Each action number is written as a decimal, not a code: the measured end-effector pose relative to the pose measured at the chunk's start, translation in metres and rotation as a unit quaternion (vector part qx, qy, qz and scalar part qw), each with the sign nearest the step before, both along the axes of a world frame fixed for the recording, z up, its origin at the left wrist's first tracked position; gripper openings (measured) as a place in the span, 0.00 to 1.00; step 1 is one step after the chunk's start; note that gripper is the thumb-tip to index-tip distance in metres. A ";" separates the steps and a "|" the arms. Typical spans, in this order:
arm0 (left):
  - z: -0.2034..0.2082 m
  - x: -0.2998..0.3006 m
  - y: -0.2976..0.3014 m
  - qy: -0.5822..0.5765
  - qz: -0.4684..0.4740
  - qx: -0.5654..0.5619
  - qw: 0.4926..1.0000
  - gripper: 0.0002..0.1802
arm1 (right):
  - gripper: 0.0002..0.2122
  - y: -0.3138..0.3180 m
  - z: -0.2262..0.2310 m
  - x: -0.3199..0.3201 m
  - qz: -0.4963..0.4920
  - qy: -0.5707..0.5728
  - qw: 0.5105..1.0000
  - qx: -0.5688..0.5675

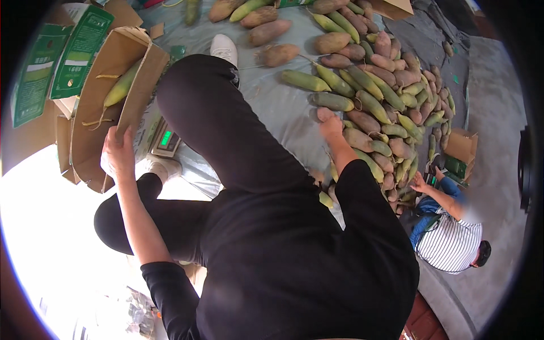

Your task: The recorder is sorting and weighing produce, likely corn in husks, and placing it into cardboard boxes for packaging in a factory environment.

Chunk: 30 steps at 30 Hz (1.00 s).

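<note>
My left hand (118, 156) grips the near edge of an opened cardboard box (144, 79), which stands tilted at the left. Inside the box lies a green radish (122, 88) with thin, pale roots. At the left edge of a large heap of radishes (391, 102), some green and some brownish pink, is my right hand (332, 127). Its fingers are curled in at a small pinkish lump; what they hold is mostly hidden. A green radish (331, 102) lies just beyond that hand. Beside the box sits a scale (165, 140) with a lit green display.
Green-and-white printed cartons (82, 51) stand at the far left. More radishes (270, 33) lie at the back on a grey sheet (258, 93). My bent leg (221, 113) comes between my hands. At the right, a person in a striped shirt (450, 241) reaches toward the heap near another cardboard box (462, 146).
</note>
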<state>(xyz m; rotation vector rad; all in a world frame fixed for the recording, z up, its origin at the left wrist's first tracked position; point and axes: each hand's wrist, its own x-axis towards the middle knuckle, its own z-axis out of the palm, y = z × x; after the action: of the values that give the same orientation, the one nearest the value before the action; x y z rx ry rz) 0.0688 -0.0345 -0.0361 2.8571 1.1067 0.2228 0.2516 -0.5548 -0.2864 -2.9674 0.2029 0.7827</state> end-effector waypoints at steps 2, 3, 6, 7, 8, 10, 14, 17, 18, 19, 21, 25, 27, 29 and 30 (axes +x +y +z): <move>-0.002 -0.001 0.001 0.006 0.000 -0.006 1.000 0.15 | 0.30 0.005 0.021 0.011 -0.007 0.069 0.997 0.016; -0.002 0.000 0.002 0.009 -0.003 -0.015 1.000 0.15 | 0.30 0.002 0.019 0.010 -0.007 0.071 0.997 0.017; -0.006 0.001 0.003 0.007 -0.009 -0.009 1.000 0.16 | 0.34 -0.006 0.012 0.000 0.042 -0.017 0.999 0.028; -0.005 0.002 0.003 0.010 -0.010 -0.008 1.000 0.16 | 0.33 -0.005 0.014 -0.007 0.071 -0.024 0.997 0.036; -0.004 0.002 0.003 0.015 0.002 0.002 1.000 0.17 | 0.33 -0.004 0.016 -0.013 0.099 -0.031 0.994 0.044; -0.005 0.002 0.002 0.023 0.013 0.011 1.000 0.17 | 0.32 -0.001 0.023 -0.018 0.087 -0.004 0.996 0.031; -0.005 -0.001 0.006 0.027 0.003 0.033 0.999 0.17 | 0.28 0.002 0.042 -0.027 0.109 0.046 0.992 -0.040; -0.002 -0.001 0.003 0.038 0.011 0.020 0.999 0.17 | 0.26 -0.007 0.031 -0.030 0.140 -0.030 0.989 -0.048; -0.004 0.003 0.001 0.045 0.017 0.007 0.999 0.17 | 0.26 -0.009 0.031 -0.029 0.145 -0.028 0.988 -0.046; 0.000 0.002 0.000 0.046 0.013 0.034 0.998 0.18 | 0.26 -0.005 0.031 -0.025 0.171 0.017 0.984 -0.050; -0.002 0.000 -0.001 0.024 0.011 0.058 0.998 0.18 | 0.26 0.005 0.032 -0.021 0.211 0.061 0.975 -0.047; 0.006 0.005 -0.008 0.021 0.021 0.025 0.999 0.18 | 0.22 0.028 0.034 -0.023 0.217 0.130 0.959 -0.125; 0.005 0.001 -0.003 0.028 0.025 0.014 0.999 0.17 | 0.21 0.037 0.035 -0.028 0.228 0.128 0.956 -0.129; 0.004 0.003 -0.003 0.023 0.024 0.002 0.999 0.16 | 0.20 0.033 0.028 -0.037 0.227 0.106 0.958 -0.140; 0.006 0.005 -0.004 0.013 0.020 0.006 1.000 0.15 | 0.20 0.030 0.022 -0.041 0.234 0.104 0.957 -0.136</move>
<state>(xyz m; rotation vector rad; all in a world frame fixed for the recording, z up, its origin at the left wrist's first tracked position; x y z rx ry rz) 0.0737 -0.0386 -0.0300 2.8586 1.1710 0.1946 0.2109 -0.5253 -0.2642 -3.2300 -0.4369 1.2066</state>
